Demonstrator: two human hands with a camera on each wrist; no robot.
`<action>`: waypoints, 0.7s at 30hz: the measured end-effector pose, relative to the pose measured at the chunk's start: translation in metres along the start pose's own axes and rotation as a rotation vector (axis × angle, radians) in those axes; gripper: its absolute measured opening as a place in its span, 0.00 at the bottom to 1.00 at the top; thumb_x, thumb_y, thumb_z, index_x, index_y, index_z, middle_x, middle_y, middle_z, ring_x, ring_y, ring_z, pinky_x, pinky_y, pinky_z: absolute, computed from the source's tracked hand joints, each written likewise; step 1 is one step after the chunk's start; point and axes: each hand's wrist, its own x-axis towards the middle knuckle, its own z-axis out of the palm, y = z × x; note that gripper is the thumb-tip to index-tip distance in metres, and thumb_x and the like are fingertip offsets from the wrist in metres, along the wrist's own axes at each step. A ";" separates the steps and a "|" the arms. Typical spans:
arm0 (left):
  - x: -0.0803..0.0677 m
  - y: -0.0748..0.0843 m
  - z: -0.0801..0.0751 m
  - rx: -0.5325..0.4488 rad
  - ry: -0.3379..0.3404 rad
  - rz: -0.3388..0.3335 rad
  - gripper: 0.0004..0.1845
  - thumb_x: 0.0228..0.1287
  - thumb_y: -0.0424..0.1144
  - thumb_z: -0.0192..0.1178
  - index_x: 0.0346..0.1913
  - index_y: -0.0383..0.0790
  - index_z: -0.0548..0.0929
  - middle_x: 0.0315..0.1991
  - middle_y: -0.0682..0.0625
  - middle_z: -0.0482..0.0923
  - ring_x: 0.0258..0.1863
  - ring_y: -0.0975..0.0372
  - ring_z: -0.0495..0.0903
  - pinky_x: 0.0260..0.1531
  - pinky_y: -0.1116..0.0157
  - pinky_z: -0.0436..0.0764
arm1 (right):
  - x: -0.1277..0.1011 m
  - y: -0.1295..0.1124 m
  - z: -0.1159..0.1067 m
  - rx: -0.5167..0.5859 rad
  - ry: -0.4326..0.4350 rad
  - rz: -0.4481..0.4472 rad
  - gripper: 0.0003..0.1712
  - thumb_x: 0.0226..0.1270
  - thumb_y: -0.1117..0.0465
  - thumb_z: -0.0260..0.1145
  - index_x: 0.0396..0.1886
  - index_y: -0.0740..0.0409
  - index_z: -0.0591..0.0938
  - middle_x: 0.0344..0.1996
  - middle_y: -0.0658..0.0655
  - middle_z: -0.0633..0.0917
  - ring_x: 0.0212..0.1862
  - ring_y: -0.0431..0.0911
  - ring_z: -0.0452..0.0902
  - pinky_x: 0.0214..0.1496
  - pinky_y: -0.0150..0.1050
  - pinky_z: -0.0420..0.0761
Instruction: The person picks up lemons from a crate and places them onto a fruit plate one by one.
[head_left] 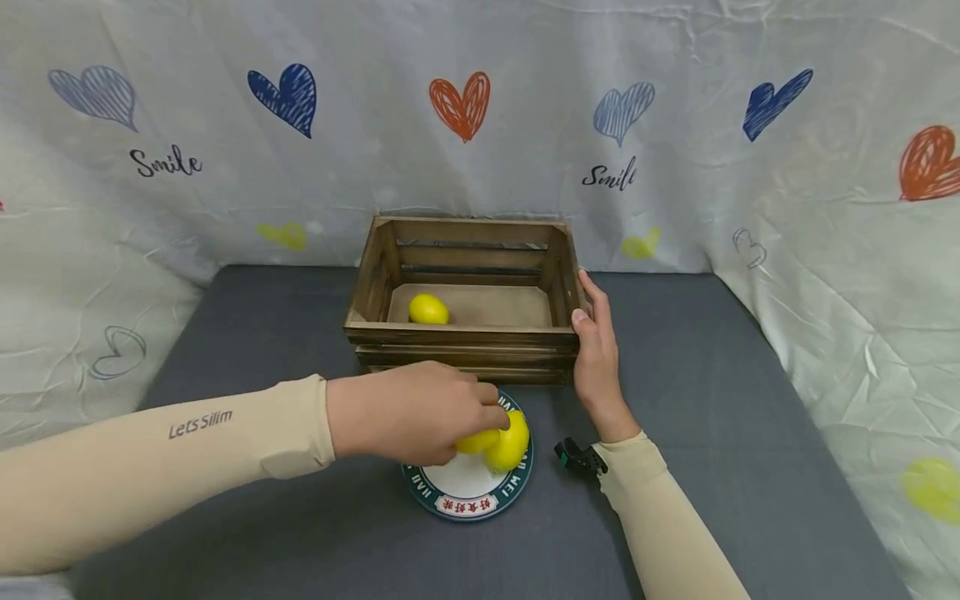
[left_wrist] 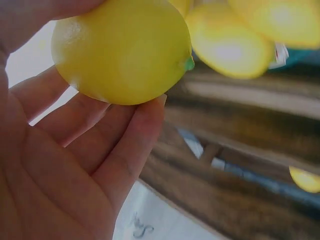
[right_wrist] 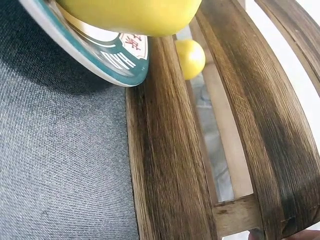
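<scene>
Nearest the head camera, a beige sleeve (head_left: 150,467) printed with "Lets Slim" stretches across the lower left, ending in the left hand (head_left: 408,421), which reaches palm down over a green-rimmed plate (head_left: 468,500) on the grey counter (head_left: 712,400). Its grip is curled round a yellow lemon (left_wrist: 122,50); the left wrist view shows the fruit cradled against the fingers (left_wrist: 125,150), so it seems to be held clear of the plate rather than resting there, though that cannot be told for sure. A second lemon on the plate (head_left: 510,442) lies just beside the held one, touching or nearly so. The right hand (head_left: 596,350) stands upright with straight fingers laid against the right end of a wooden crate (head_left: 465,337), thumb at its front corner, apparently to steady the crate, which sits just behind the plate. A third lemon in the crate (head_left: 428,309) rests on its floor near the left wall. A heart-printed cloth (head_left: 465,108) hangs behind.
</scene>
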 end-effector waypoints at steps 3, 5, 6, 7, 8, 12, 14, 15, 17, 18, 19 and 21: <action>0.003 0.009 0.013 0.045 0.015 0.038 0.28 0.66 0.38 0.76 0.69 0.51 0.84 0.59 0.54 0.86 0.52 0.62 0.85 0.57 0.65 0.86 | 0.000 0.000 -0.001 -0.004 0.000 -0.001 0.34 0.84 0.44 0.45 0.86 0.33 0.63 0.85 0.39 0.61 0.85 0.50 0.56 0.84 0.68 0.55; 0.005 0.015 0.024 0.075 0.022 0.060 0.28 0.64 0.39 0.78 0.67 0.53 0.85 0.56 0.56 0.86 0.50 0.63 0.85 0.56 0.66 0.86 | 0.001 0.001 -0.001 -0.006 -0.002 -0.003 0.34 0.84 0.44 0.45 0.86 0.33 0.63 0.85 0.39 0.61 0.85 0.50 0.56 0.84 0.68 0.55; 0.006 0.017 0.028 0.090 0.026 0.072 0.28 0.62 0.39 0.79 0.65 0.53 0.85 0.55 0.56 0.86 0.48 0.63 0.85 0.55 0.67 0.85 | 0.001 0.001 -0.001 -0.007 -0.003 -0.004 0.34 0.84 0.45 0.46 0.86 0.33 0.63 0.85 0.40 0.61 0.85 0.50 0.56 0.84 0.68 0.55; 0.006 0.020 0.033 0.106 0.029 0.083 0.28 0.61 0.40 0.80 0.64 0.54 0.85 0.54 0.57 0.86 0.46 0.64 0.84 0.54 0.68 0.85 | 0.001 0.002 0.000 -0.008 -0.004 -0.003 0.34 0.84 0.45 0.46 0.86 0.33 0.62 0.85 0.40 0.61 0.85 0.49 0.56 0.84 0.68 0.55; 0.006 0.022 0.037 0.119 0.033 0.093 0.29 0.59 0.41 0.82 0.64 0.55 0.85 0.53 0.58 0.86 0.45 0.64 0.83 0.53 0.68 0.85 | 0.002 0.002 0.000 -0.008 -0.004 -0.003 0.34 0.84 0.45 0.46 0.86 0.33 0.63 0.85 0.41 0.61 0.86 0.49 0.56 0.84 0.67 0.54; 0.005 0.027 0.051 0.189 0.046 0.130 0.30 0.57 0.45 0.84 0.62 0.57 0.85 0.53 0.59 0.85 0.46 0.65 0.82 0.53 0.69 0.84 | 0.002 0.001 0.001 -0.004 -0.004 -0.001 0.34 0.84 0.45 0.46 0.86 0.33 0.63 0.85 0.41 0.62 0.85 0.48 0.56 0.84 0.67 0.54; 0.005 0.029 0.055 0.199 0.052 0.144 0.29 0.58 0.45 0.83 0.62 0.58 0.85 0.54 0.59 0.85 0.48 0.65 0.82 0.55 0.69 0.83 | 0.002 0.001 0.001 -0.007 -0.002 -0.004 0.34 0.84 0.45 0.46 0.86 0.33 0.63 0.85 0.41 0.62 0.85 0.48 0.56 0.84 0.67 0.54; 0.005 0.029 0.058 0.202 0.055 0.149 0.28 0.59 0.44 0.83 0.62 0.58 0.85 0.54 0.59 0.85 0.48 0.65 0.82 0.55 0.69 0.83 | 0.002 0.001 0.001 -0.008 -0.001 -0.004 0.34 0.84 0.45 0.46 0.86 0.33 0.63 0.85 0.41 0.62 0.85 0.48 0.56 0.84 0.67 0.54; 0.005 0.030 0.061 0.200 0.060 0.158 0.26 0.61 0.43 0.81 0.61 0.58 0.86 0.55 0.60 0.85 0.48 0.65 0.82 0.57 0.69 0.83 | 0.003 0.003 0.001 -0.012 0.002 -0.008 0.34 0.84 0.45 0.46 0.86 0.33 0.63 0.85 0.41 0.62 0.85 0.48 0.56 0.84 0.67 0.54; 0.006 0.030 0.063 0.201 0.062 0.162 0.25 0.61 0.43 0.81 0.60 0.58 0.86 0.55 0.60 0.85 0.48 0.65 0.83 0.57 0.69 0.83 | 0.003 0.003 0.000 -0.014 0.004 -0.008 0.34 0.84 0.45 0.46 0.86 0.32 0.63 0.85 0.41 0.62 0.85 0.48 0.56 0.84 0.67 0.55; 0.006 0.030 0.064 0.198 0.064 0.166 0.24 0.62 0.43 0.80 0.60 0.58 0.86 0.54 0.60 0.86 0.48 0.65 0.83 0.57 0.68 0.83 | 0.003 0.004 0.000 -0.016 0.005 -0.008 0.33 0.84 0.45 0.45 0.86 0.32 0.63 0.84 0.41 0.62 0.85 0.48 0.56 0.84 0.67 0.55; 0.007 0.029 0.067 0.203 0.066 0.173 0.22 0.64 0.43 0.79 0.59 0.59 0.86 0.54 0.60 0.86 0.47 0.65 0.83 0.56 0.68 0.83 | 0.003 0.004 0.000 -0.016 0.007 -0.007 0.33 0.84 0.45 0.45 0.86 0.31 0.63 0.84 0.40 0.63 0.85 0.48 0.56 0.84 0.67 0.55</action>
